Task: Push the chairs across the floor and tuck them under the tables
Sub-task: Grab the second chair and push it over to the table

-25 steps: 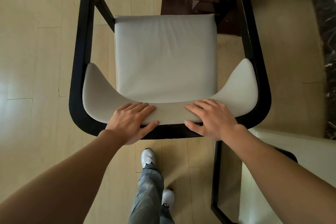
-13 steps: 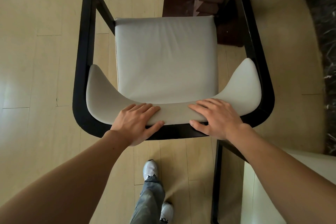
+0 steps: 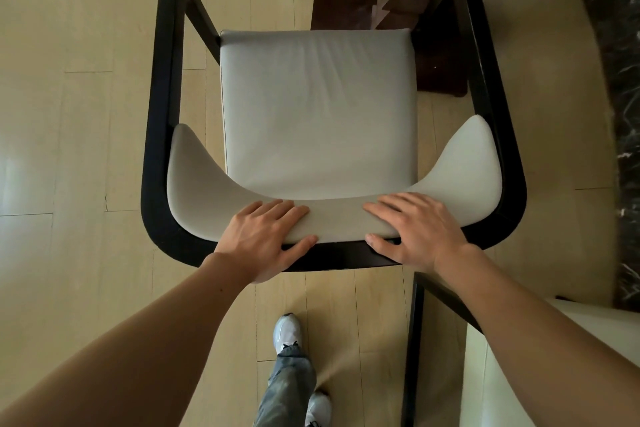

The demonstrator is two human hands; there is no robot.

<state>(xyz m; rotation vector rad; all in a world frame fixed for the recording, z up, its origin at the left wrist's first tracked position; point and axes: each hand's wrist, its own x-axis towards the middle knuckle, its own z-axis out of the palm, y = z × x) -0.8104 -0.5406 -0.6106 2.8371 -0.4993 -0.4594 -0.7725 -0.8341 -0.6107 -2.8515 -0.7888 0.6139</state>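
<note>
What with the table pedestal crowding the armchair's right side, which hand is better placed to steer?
Right hand, probably: it presses the backrest nearer the table pedestal, so its push could swing the armchair clear.

left hand [image 3: 263,239], right hand [image 3: 419,232] pressing chair [image 3: 318,107] backrest

Two bare forearms reach in from the lower corners toward the chair backrest [image 3: 336,218]. The left hand [image 3: 263,241] lies palm down just left of the backrest's middle, fingers straight and close together over the pad, thumb stretched along its near edge. The right hand [image 3: 417,234] mirrors it just right of the middle, with a gap between the two. On the near side of the backrest, a jeans leg [image 3: 291,388] ends in a white shoe [image 3: 286,333] pointing toward it
</note>
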